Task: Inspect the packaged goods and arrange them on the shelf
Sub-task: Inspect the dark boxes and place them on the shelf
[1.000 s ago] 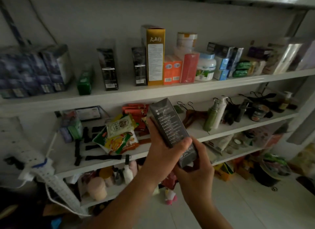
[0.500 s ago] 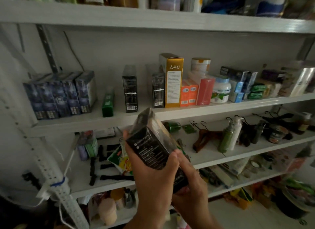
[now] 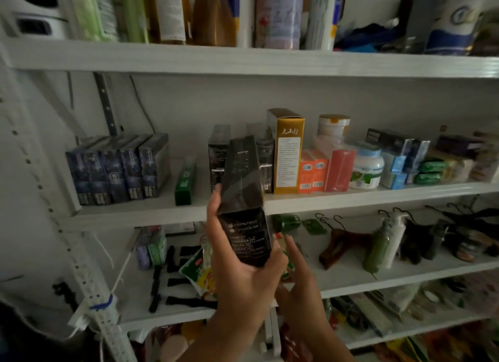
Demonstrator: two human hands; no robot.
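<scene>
My left hand (image 3: pixel 237 270) grips a tall black packaged box (image 3: pixel 247 235) with small white print, holding it upright in front of the middle shelf (image 3: pixel 162 213). The box's top reaches up between two similar black boxes, one (image 3: pixel 218 156) to its left and one (image 3: pixel 266 162) partly hidden behind it. My right hand (image 3: pixel 299 278) is just right of and below the box, fingers straight and pointing up, holding nothing. Whether it touches the box I cannot tell.
The middle shelf carries a row of dark blue boxes (image 3: pixel 118 170), a green box (image 3: pixel 185 182), a tall gold box (image 3: pixel 287 151), orange and red boxes, and jars. Bottles fill the top shelf (image 3: pixel 243 60). A snack packet (image 3: pixel 199 272), hangers and bottles lie on the lower shelf.
The box has risen from the lower shelf level to the middle shelf and turned upright. My right hand has let go of it and opened. The view has tilted upward.
</scene>
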